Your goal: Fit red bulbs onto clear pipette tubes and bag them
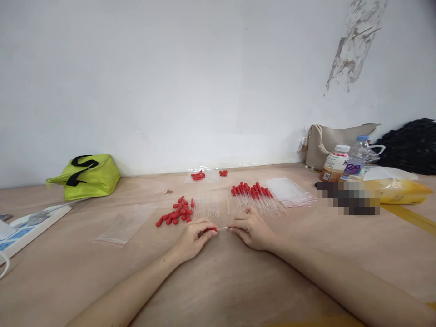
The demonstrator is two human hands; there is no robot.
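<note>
Between thumb and fingers, my left hand (195, 237) pinches a red rubber bulb, mostly hidden in the grip. My right hand (254, 230) closes on a thin glass dropper tube (223, 228), whose other end meets the bulb. Loose red rubber bulbs (176, 212) lie in a heap beyond my left hand. To their right is a row of bare glass tubes (208, 206), with a single tube (228, 204) lying apart. Past my right hand, droppers with red bulbs on glass tubes (254, 193) are laid side by side.
Clear zip bags (289, 191) are stacked behind the droppers; another clear bag (126, 225) lies left. A bag of bulbs and tubes (204, 175) sits by the wall. A power strip (34, 229) and green bag (90, 177) are left; bottles (335, 163) and a beige bag (340, 136) right.
</note>
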